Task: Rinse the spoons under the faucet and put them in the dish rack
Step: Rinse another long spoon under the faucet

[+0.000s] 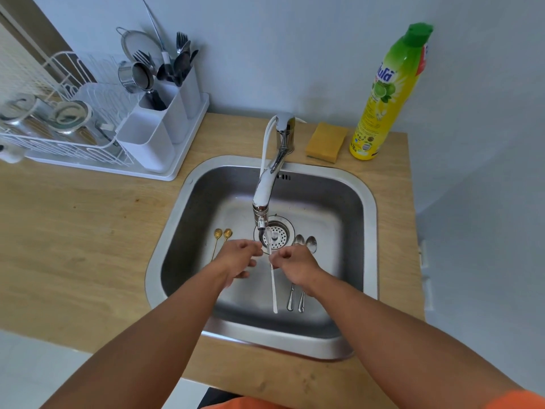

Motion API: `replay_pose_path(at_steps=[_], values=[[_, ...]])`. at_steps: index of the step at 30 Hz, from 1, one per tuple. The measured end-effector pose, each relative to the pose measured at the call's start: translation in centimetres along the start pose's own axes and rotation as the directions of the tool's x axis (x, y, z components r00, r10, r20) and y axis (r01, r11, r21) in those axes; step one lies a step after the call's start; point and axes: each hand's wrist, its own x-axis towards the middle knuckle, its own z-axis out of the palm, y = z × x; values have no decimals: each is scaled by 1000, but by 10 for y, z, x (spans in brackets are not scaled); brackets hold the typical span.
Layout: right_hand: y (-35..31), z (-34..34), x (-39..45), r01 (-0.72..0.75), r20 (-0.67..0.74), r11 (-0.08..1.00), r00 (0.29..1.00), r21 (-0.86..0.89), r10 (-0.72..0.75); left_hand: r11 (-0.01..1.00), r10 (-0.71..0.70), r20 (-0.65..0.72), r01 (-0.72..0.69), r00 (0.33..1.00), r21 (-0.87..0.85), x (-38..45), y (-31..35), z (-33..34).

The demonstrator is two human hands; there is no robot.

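A long white spoon (273, 287) is held over the steel sink (371, 231), its bowl end right under the faucet (267, 184) spout. My right hand (296, 268) pinches the spoon's upper handle. From the other side, the fingertips of my left hand (239, 259) close on the spoon near its bowl. Two small gold spoons (218, 234) lie on the sink floor at the left, partly hidden by my left hand. At the right lie two silver spoons (311, 242), their middles under my right hand. The white dish rack (97, 150) stands on the counter at the far left.
White cutlery holders (147, 140) on the rack's near side hold forks, spoons and a strainer. Metal cups lie in the rack. A yellow sponge (326, 142) and a yellow-green dish soap bottle (389, 93) stand behind the sink on the right. The drain strainer (280, 234) sits mid-sink.
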Motion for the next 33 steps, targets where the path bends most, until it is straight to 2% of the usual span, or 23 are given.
replay_pose_path(at_steps=[5,13,16,24,29,33], values=[[9,0,-6,78,28,993,997,-89,-76,991,133,-89,-135,987,-16,7,19,13],[11,-5,-15,200,26,939,979,-281,-201,945,324,-191,-325,927,27,6,15,25],[8,-6,-18,235,17,917,970,-323,-242,937,348,-211,-345,914,51,5,9,25],[2,-12,-23,278,-9,871,952,-405,-307,892,451,-98,-448,887,56,3,9,16],[-2,-15,-23,308,21,839,942,-449,-335,900,436,-163,-434,885,46,2,4,18],[-2,-17,-23,308,22,839,942,-450,-334,896,438,-147,-444,887,-9,0,-1,17]])
